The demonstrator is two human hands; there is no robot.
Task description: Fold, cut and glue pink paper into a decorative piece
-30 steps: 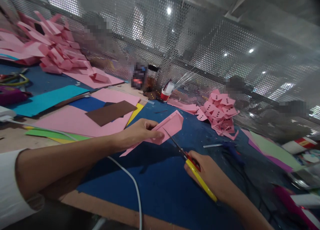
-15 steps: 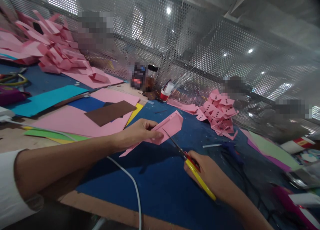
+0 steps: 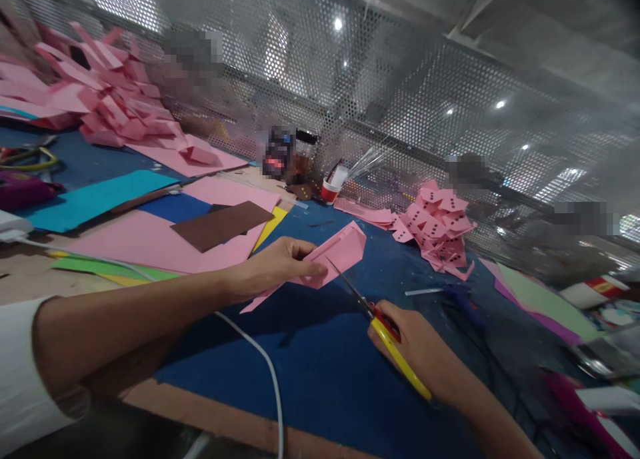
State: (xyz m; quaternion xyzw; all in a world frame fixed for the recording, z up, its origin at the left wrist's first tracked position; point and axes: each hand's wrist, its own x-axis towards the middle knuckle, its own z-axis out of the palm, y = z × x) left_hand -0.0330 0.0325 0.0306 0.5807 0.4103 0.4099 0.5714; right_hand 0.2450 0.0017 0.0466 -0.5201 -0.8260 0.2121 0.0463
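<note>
A folded piece of pink paper (image 3: pixel 345 249) is pinched between the thumb and fingers of my left hand (image 3: pixel 280 267), held above the blue tabletop (image 3: pixel 320 372). One narrow strip of it hangs down to the lower left. My right hand (image 3: pixel 417 346) grips scissors (image 3: pixel 395 352) with yellow and red handles. The blades point up and left, their tips over the pink paper near my left thumb. Whether the blades have paper between them I cannot tell. Some fingers of my right hand are hidden behind the handles.
Folded pink paper shapes (image 3: pixel 120 106) are heaped at the back left. Dotted pink pieces (image 3: pixel 435 226) stand at the back right. A blue glue gun (image 3: pixel 463 302) lies right of my right hand. A white cable (image 3: pixel 260 349) crosses the front. Perforated metal sheeting (image 3: pixel 400 92) rises behind.
</note>
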